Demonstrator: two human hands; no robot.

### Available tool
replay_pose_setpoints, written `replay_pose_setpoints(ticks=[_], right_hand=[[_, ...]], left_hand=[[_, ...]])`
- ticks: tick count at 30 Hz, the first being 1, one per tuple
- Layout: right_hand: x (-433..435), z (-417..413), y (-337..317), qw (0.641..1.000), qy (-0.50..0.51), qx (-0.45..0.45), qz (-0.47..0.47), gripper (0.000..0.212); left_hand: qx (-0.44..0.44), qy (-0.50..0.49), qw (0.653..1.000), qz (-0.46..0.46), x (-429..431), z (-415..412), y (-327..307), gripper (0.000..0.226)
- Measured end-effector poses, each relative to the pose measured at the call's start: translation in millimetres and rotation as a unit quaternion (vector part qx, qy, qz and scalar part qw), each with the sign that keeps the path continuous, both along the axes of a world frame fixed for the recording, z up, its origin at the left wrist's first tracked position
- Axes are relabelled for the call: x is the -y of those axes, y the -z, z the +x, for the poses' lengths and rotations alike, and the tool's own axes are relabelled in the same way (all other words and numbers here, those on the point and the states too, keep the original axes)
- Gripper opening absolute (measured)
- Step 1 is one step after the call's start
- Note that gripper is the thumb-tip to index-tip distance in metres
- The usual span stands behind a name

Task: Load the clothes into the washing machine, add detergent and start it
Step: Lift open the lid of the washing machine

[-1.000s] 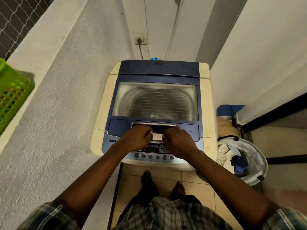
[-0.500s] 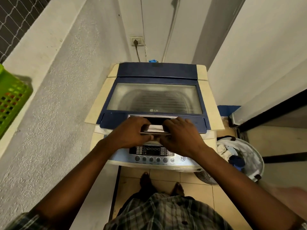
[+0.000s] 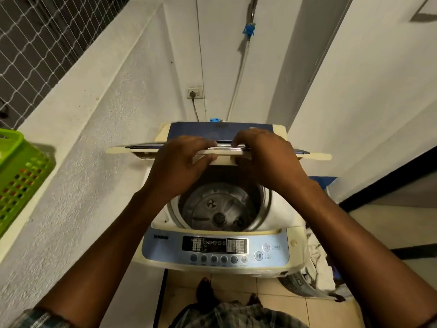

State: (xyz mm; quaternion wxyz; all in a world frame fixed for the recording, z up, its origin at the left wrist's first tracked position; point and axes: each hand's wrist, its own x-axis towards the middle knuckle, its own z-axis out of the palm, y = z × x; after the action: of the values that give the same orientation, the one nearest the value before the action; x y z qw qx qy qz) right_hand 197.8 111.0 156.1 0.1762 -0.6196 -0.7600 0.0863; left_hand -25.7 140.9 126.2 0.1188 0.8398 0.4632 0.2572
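Observation:
A cream and blue top-loading washing machine [image 3: 165, 253] stands before me between two walls. Its lid [image 3: 314, 156] is raised and seen edge-on, folded up over the back. My left hand [image 3: 179, 162] and my right hand [image 3: 264, 157] both grip the lid's front handle, side by side. Below them the steel drum [image 3: 220, 209] lies open with nothing visible inside. The control panel [image 3: 215, 245] with its row of round buttons faces me. A laundry basket [image 3: 316, 268] with pale and blue clothes sits on the floor to the right, mostly behind my right forearm.
A green plastic crate [image 3: 21, 176] rests on the ledge at the left. A wall socket [image 3: 195, 93] with a plugged cable and a hose with a blue tap [image 3: 248, 30] hang on the back wall. My feet [image 3: 205, 292] stand on beige tiles.
Both hands have lifted the lid from nearly flat to raised and folded back, uncovering the drum. The camera has tilted upward.

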Motion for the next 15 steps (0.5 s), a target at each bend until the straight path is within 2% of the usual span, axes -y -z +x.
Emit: replay_pose_setpoints(ticks=[3, 5, 10, 15], right_hand=[[-19.9, 0.5, -11.1, 0.997, 0.03, -0.01, 0.065, 0.027], [-35.1, 0.7, -17.0, 0.993, 0.042, 0.0, 0.113, 0.03], [-80.0, -3.2, -22.9, 0.978, 0.086, 0.033, 0.188, 0.027], [-120.4, -4.8, -15.7, 0.977, 0.112, 0.012, 0.181, 0.034]], left_hand=[[-0.02, -0.043, 0.994, 0.097, -21.0, 12.2, -8.0, 0.036], [-0.003, -0.075, 0.989, 0.128, -38.6, 20.5, -14.8, 0.035], [-0.019, -0.112, 0.985, 0.129, -90.0, 37.1, -27.6, 0.041], [-0.074, -0.114, 0.983, 0.124, -131.4, 42.9, -27.9, 0.049]])
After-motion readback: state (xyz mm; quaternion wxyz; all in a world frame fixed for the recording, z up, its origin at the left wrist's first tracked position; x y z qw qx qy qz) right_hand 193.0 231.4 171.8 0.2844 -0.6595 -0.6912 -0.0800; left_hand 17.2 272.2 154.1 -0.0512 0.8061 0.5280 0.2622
